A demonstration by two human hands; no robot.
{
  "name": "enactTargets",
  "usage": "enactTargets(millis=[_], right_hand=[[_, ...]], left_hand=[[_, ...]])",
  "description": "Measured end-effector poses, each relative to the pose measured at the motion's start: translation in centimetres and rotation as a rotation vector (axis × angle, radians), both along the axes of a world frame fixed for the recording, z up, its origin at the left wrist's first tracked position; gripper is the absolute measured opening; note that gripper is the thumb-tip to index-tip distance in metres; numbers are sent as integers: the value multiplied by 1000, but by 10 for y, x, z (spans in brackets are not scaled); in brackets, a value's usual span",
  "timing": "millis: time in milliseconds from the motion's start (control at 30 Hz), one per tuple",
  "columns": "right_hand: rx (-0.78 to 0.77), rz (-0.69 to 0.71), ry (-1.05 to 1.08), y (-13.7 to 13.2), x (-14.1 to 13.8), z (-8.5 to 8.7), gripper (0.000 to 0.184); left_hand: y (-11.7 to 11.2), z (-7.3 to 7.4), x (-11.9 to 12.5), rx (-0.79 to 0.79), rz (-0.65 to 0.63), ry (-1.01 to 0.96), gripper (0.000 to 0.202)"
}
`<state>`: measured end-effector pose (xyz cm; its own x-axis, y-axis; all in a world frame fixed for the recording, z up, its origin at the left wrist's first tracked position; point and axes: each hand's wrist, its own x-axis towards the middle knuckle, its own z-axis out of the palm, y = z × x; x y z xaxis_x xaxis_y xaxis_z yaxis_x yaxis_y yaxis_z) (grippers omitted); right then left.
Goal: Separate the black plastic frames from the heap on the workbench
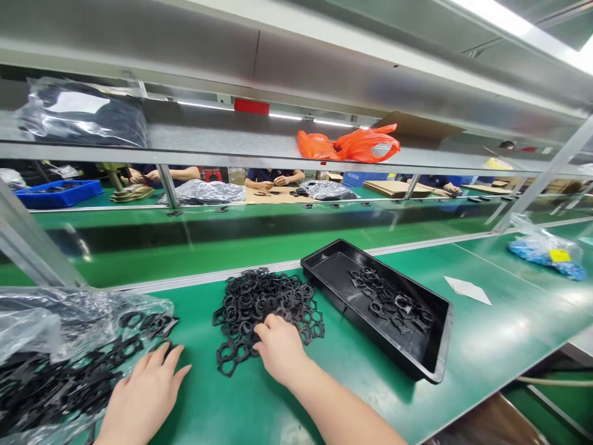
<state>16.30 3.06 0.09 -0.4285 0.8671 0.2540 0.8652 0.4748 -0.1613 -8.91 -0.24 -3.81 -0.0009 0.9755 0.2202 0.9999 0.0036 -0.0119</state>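
Note:
My right hand (281,351) is at the near edge of a heap of black ring-shaped parts (264,296) on the green table. Its fingers are curled, with a dark part between the fingertips and thumb; the grip is partly hidden. My left hand (143,392) is beside a clear plastic bag (111,315) that spills more of these parts (55,383). The left fingers are bent but apart, the thumb stretched out, and the fingertips are close to one black part. Right of the heap, a black tray (324,287) holds a smaller scatter of similar parts (393,303).
A metal shelf over the table carries a bagged dark bundle (88,117) and an orange plastic bag (349,145). White paper (467,289) and a bag of blue pieces (546,256) lie to the right. Several people work across the bench; one person's hands (273,183) show.

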Motion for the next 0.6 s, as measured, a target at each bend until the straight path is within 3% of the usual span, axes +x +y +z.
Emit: enactTargets(millis=[167, 600], right_hand=[[51, -19, 39, 1, 1, 3, 3], [148, -98, 238, 6, 7, 8, 13]], left_hand=[[-1, -7, -21, -9, -154, -83, 38], [-3, 21, -12, -86, -50, -208, 37]])
